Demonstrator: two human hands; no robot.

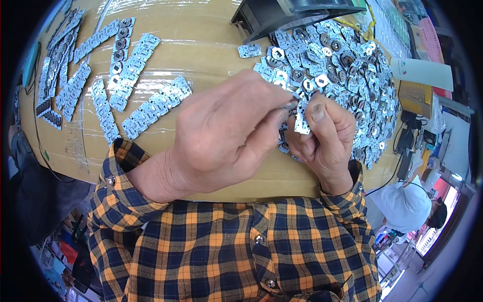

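Note:
Between the thumb and curled fingers of my right hand [327,128] is a small silvery metal plate [301,122] with cut-outs, held upright. My left hand [229,131] is closed in a pinch at the plate's upper end; a small greyish bit shows at its fingertips, too small to name. Behind both hands spreads a large heap of similar metal pieces [347,83], some bearing dark or white round discs. One loose metal piece [250,50] lies apart from the heap, to its left. Left of my left hand, a row of overlapping plates [157,107] lies on the tan tabletop [201,48].
More rows of plates [133,70] lie at the left, with darker stacks [63,48] farther out. A black plastic frame [297,17] stands at the back beside the heap. Cables [410,123] hang at the right edge. A person in white [405,206] is beyond the table.

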